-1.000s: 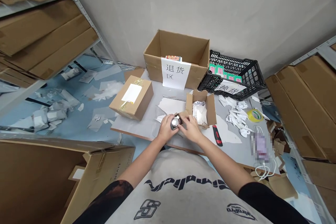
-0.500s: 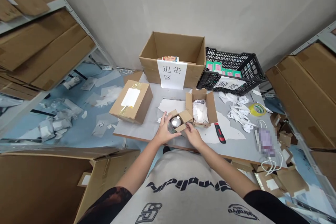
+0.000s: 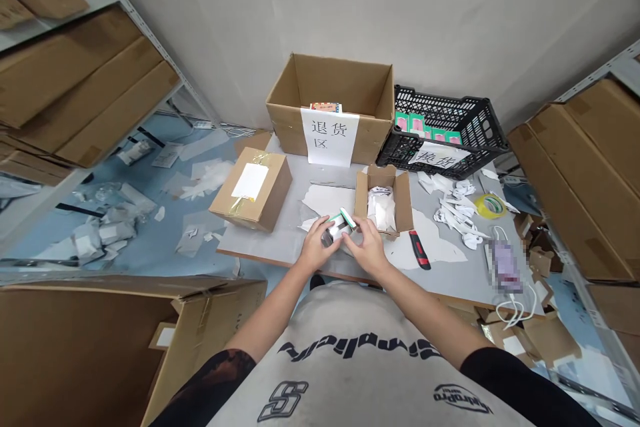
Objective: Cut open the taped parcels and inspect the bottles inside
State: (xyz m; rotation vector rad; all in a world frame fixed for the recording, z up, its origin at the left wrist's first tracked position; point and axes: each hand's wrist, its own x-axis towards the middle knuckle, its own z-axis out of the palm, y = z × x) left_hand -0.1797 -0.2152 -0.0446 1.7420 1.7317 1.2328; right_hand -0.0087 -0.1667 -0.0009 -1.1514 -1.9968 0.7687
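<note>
Both bare hands come together at twelve o'clock, fingers (image 3: 331, 229) curled inward.

The left hand (image 3: 317, 247) and right hand (image 3: 369, 248) sit just apart, wrists bent, fingertips angled toward each other. The left forearm (image 3: 280, 307) rises from seven o'clock, the right forearm (image 3: 425, 310) from five o'clock, both bare below black sleeves (image 3: 205, 388).
</note>
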